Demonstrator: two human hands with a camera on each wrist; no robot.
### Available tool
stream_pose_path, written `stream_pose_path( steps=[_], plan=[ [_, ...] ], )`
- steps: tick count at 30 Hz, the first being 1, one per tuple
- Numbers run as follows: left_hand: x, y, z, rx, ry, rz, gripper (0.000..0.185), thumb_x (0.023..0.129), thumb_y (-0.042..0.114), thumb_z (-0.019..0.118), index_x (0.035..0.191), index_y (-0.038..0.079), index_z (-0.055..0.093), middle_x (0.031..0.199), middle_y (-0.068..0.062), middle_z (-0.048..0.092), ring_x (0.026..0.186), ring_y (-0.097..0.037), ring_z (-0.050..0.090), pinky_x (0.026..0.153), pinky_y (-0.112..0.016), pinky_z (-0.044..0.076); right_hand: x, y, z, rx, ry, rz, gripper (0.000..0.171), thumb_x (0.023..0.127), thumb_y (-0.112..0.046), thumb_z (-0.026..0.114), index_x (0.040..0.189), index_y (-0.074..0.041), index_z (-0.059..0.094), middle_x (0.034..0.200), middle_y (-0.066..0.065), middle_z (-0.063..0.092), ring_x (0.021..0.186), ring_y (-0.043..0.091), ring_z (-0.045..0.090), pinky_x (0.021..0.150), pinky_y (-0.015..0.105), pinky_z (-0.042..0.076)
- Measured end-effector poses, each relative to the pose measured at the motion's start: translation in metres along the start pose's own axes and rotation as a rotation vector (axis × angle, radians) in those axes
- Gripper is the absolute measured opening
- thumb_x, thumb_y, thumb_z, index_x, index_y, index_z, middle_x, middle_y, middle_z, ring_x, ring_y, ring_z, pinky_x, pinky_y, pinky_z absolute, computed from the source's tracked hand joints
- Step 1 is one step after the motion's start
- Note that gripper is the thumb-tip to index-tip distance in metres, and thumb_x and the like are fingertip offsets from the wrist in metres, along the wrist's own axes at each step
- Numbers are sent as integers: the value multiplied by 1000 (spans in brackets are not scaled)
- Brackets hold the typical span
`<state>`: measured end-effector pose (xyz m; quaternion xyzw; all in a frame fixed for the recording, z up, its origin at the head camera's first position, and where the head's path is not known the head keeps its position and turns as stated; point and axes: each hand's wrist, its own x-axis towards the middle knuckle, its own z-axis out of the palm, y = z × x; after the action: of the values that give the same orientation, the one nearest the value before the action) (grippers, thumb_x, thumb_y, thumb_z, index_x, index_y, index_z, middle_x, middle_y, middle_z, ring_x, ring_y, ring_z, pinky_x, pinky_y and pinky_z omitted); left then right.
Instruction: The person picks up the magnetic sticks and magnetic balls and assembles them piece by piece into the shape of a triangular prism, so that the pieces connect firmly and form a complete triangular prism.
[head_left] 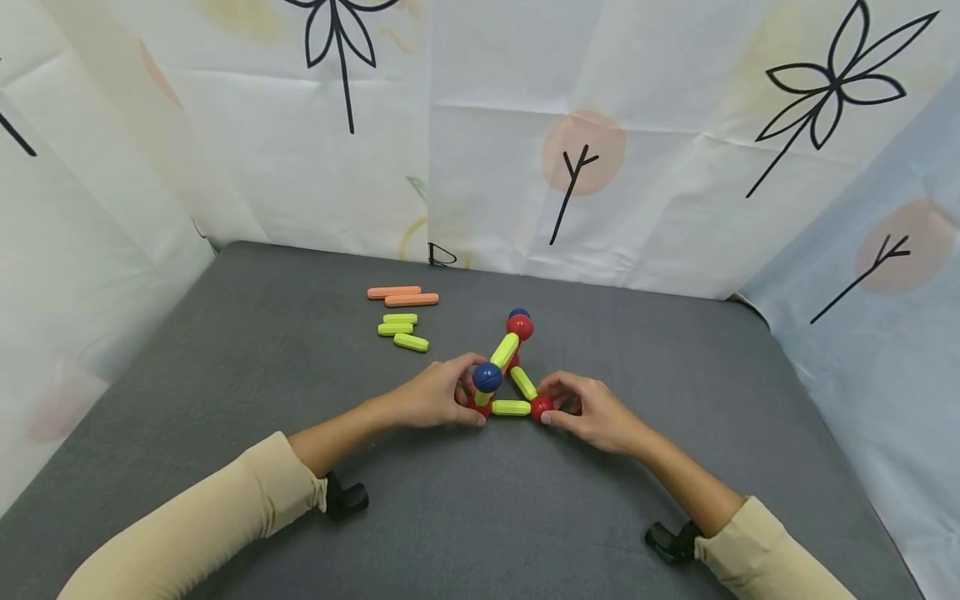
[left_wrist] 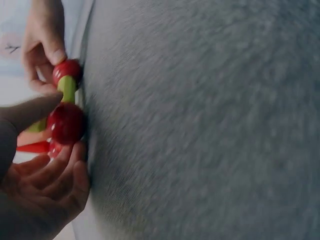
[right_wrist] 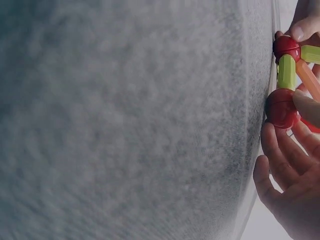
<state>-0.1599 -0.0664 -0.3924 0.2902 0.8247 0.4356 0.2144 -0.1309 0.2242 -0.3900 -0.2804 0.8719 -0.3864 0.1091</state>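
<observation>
A small frame of balls and rods stands on the dark grey table [head_left: 450, 517]. My left hand [head_left: 431, 396] pinches its front left red ball [left_wrist: 67, 125] between thumb and fingers. The right hand [head_left: 603, 421] holds the front right red ball [head_left: 542, 407]. A lime rod [head_left: 512, 407] joins these two balls. Above the left ball rises another lime rod, topped by a blue ball [head_left: 487, 377]. Farther back, a slanted lime rod [head_left: 505, 351] reaches a raised red ball [head_left: 520, 327]. In the right wrist view, an orange rod [right_wrist: 307, 79] leaves the left ball; fingers partly hide the frame's inside.
Several loose lime rods [head_left: 395, 329] lie left of and behind the frame. Two orange rods [head_left: 412, 300] are just beyond them. A white printed cloth [head_left: 487, 183] hangs along the table's back edge, with more cloth at both sides.
</observation>
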Motion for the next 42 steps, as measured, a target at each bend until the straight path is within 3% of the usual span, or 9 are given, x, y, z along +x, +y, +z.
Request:
stream_pose_path(
  steps=[4, 11, 16, 19, 21, 25, 29, 34, 42],
  plan=[
    [3, 0, 2, 30, 61, 4, 75, 81, 12, 84, 143, 6, 43, 101, -4, 64, 82, -12, 64, 78, -30, 55, -2, -2, 0, -12, 6, -11, 24, 91, -18, 74, 112, -7, 66, 100, 1, 69, 87, 14, 63, 71, 29, 52],
    [11, -4, -5, 36, 153, -7, 69, 82, 3, 81, 142, 5, 46, 108, -7, 67, 97, -18, 67, 90, -37, 54, -5, -9, 1, 29, -54, -24, 27, 92, -18, 73, 116, -7, 66, 106, 0, 69, 93, 13, 65, 83, 33, 55],
    [21, -10, -9, 47, 176, 27, 62, 87, -1, 74, 142, 4, 45, 119, -12, 69, 112, -23, 65, 97, -42, 51, -7, -11, 2, 48, -143, -76, 36, 94, -22, 70, 127, -6, 65, 118, 2, 69, 105, 20, 65, 90, 41, 53],
    [27, -12, -11, 55, 172, 37, 59, 89, -2, 71, 142, 4, 45, 123, -13, 68, 116, -24, 63, 98, -43, 50, -6, -6, -1, 59, -165, -79, 35, 95, -21, 69, 127, -6, 66, 120, 4, 69, 106, 21, 64, 90, 39, 53],
    [30, -13, -11, 60, 165, 42, 59, 89, -2, 71, 142, 4, 45, 125, -13, 67, 118, -24, 63, 98, -44, 50, -5, -1, -5, 62, -136, -50, 29, 95, -19, 69, 120, -4, 70, 113, 4, 71, 99, 19, 65, 86, 34, 54],
    [35, -13, -12, 65, 148, 38, 59, 90, -2, 69, 144, 4, 44, 128, -13, 66, 122, -25, 60, 102, -45, 47, 1, 10, -17, 13, 27, 69, 17, 94, -13, 69, 104, 0, 74, 92, 4, 73, 81, 14, 64, 72, 26, 54],
    [37, -13, -12, 51, 144, 42, 61, 91, -4, 67, 146, 3, 42, 131, -16, 63, 125, -26, 59, 105, -45, 44, 8, 16, -23, 28, 112, 137, 29, 94, -13, 68, 117, 5, 68, 104, 15, 72, 89, 22, 70, 75, 30, 56],
    [34, -15, -16, 25, 150, 50, 63, 90, -7, 66, 148, 4, 41, 135, -17, 61, 124, -28, 59, 100, -42, 48, 18, 18, -23, 146, 29, 115, 47, 95, -10, 67, 138, 3, 54, 131, 22, 61, 109, 33, 67, 89, 37, 55],
    [8, -20, -51, 122, 289, 70, 60, 90, -10, 64, 145, 3, 45, 128, -17, 65, 116, -27, 63, 83, -40, 54, 23, 19, -21, 174, -8, 97, 40, 96, -4, 64, 133, 6, 56, 127, 22, 63, 110, 34, 65, 88, 29, 52]
  ],
)
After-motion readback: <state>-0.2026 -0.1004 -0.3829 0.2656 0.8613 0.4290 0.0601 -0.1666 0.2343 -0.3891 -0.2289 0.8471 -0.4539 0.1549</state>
